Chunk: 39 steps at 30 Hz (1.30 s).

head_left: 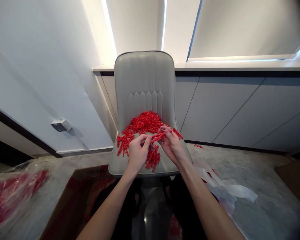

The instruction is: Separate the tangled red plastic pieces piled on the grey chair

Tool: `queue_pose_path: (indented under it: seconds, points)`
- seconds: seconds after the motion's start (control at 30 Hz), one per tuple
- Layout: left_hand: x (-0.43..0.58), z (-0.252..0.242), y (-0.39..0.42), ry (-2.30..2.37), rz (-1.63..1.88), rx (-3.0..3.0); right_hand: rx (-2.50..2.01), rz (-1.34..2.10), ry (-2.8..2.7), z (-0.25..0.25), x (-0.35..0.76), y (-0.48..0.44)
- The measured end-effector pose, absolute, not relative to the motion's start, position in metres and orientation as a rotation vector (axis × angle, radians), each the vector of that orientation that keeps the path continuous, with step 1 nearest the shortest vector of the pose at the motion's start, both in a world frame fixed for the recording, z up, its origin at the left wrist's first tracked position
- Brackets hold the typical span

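Small red stick-like pieces (146,121) lie heaped on the seat of a grey chair (165,168), near its backrest. A looser group of red pieces (125,141) spreads to the left, and a small bunch (153,159) lies nearer the front edge. Above the seat, my left hand (140,148) pinches the left ends of a few slender red pieces (160,135) between thumb and fingers. My right hand (171,143) holds their right ends, thumb on top. The pieces are too small to name exactly, and how they join is unclear.
On the floor at left are an open cardboard box (70,196) and a clear plastic bag (17,190) with red contents. White plastic wrapping (230,191) lies at right. A stray red piece (198,146) rests near the cabinets (222,106). A socket (61,125) juts from the wall.
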<state>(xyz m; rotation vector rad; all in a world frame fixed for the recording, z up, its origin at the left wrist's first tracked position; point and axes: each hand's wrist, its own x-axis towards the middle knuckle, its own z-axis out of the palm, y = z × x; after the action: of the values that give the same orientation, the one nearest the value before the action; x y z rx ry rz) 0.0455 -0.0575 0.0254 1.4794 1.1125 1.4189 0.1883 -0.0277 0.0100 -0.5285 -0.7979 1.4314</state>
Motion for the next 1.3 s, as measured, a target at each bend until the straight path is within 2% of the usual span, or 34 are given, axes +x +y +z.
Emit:
queue_pose_path:
  seconds: [0.37,0.67,1.3]
  points:
    - [0.044,0.024,-0.055,1.188,1.416,1.480,-0.475,1.460,-0.834,0.015,0.188,-0.032]
    - [0.042,0.023,-0.049,1.226,1.434,1.415,-0.534,1.302,-0.926,0.010,0.184,-0.030]
    - [0.037,0.026,-0.045,0.936,1.458,0.955,-0.500,1.309,-1.087,0.015,0.184,-0.039]
